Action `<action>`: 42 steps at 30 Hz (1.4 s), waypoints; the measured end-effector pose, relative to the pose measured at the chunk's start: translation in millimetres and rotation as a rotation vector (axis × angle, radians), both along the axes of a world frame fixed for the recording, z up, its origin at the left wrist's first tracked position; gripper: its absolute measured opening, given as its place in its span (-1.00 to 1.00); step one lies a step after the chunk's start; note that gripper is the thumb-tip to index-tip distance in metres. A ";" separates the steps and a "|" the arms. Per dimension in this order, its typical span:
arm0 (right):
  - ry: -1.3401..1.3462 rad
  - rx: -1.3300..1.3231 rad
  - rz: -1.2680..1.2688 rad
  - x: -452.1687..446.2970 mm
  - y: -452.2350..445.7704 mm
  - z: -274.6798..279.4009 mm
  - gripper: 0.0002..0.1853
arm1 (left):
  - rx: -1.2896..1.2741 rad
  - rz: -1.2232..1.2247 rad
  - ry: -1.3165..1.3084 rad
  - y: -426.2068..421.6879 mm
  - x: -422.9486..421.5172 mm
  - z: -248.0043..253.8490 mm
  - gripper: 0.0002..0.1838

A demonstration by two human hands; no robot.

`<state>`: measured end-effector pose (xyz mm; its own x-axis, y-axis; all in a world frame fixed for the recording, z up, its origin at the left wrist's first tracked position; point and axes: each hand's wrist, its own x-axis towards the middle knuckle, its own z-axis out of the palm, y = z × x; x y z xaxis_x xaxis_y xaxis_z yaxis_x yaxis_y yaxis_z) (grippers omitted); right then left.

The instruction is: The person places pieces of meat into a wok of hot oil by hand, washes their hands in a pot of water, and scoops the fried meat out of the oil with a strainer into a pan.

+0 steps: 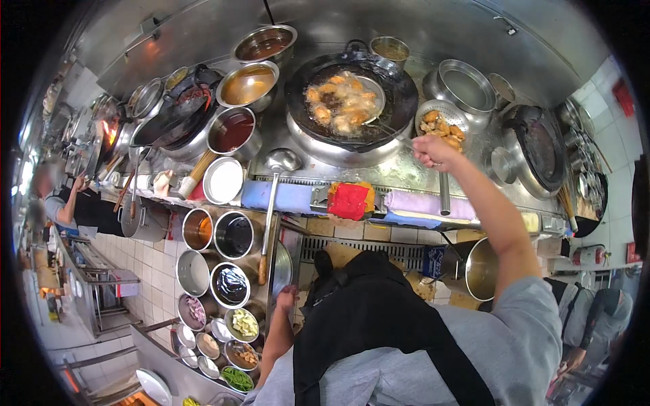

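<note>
My right hand (433, 152) is closed around the long handle of a wire skimmer (371, 100), whose head dips into a black wok (403, 101) of bubbling oil. Golden-brown fried pieces (338, 98) float in that oil. Just behind my right hand, a perforated ladle (433, 109) holds more browned pieces (441, 127); its handle points down toward the stove's front edge. My left hand (288, 298) hangs low by the side counter, fingers curled, with nothing visible in it. Near it lies the wooden handle of a large metal ladle (283, 160).
Metal bowls of red-brown liquid (231, 130) stand left of the wok. A metal pot (467, 84) and a second wok (535, 145) are to the right. Containers of sauces (233, 235) and cut vegetables (242, 323) line the left counter. Other people (64, 203) stand at far left and lower right.
</note>
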<state>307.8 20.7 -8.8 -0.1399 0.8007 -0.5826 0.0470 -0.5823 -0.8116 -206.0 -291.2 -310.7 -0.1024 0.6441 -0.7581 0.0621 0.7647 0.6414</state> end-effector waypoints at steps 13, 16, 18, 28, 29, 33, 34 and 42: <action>0.441 0.125 -0.168 -63.6 -26.1 -33.4 -0.89 | -0.084 -0.107 0.087 -9.6 -3.2 14.2 -0.69; 0.496 0.106 -0.258 -57.1 -39.0 -24.7 -0.88 | -0.018 -0.072 0.003 5.0 4.4 -3.9 -0.74; 0.502 0.109 -0.315 -48.2 -47.6 -19.6 -0.87 | 0.029 -0.024 -0.100 13.4 2.1 -15.8 -0.74; 0.475 0.248 -0.582 36.0 -133.2 36.9 -0.69 | -0.111 -0.129 -0.557 68.6 -2.7 -28.0 -0.65; 0.448 0.272 -0.621 42.9 -143.8 45.5 -0.72 | -0.026 -0.246 -0.252 70.9 4.3 -18.4 -0.63; 0.364 0.314 -0.723 67.2 -169.3 44.3 -0.80 | 0.103 -0.348 -0.117 75.0 12.0 -13.6 -0.63; 0.363 0.313 -0.735 72.5 -171.6 41.9 -0.80 | 0.035 -0.372 -0.072 78.6 12.8 -16.6 -0.63; 0.255 0.240 -0.838 97.2 -179.7 2.8 -0.75 | -0.067 -0.439 -0.027 96.9 26.8 5.4 -0.65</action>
<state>405.1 -159.1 -6.0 0.4413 0.7939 -0.4182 -0.5138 -0.1585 -0.8431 -179.2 -194.3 -305.3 0.1905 0.5717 -0.7980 0.3742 0.7092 0.5974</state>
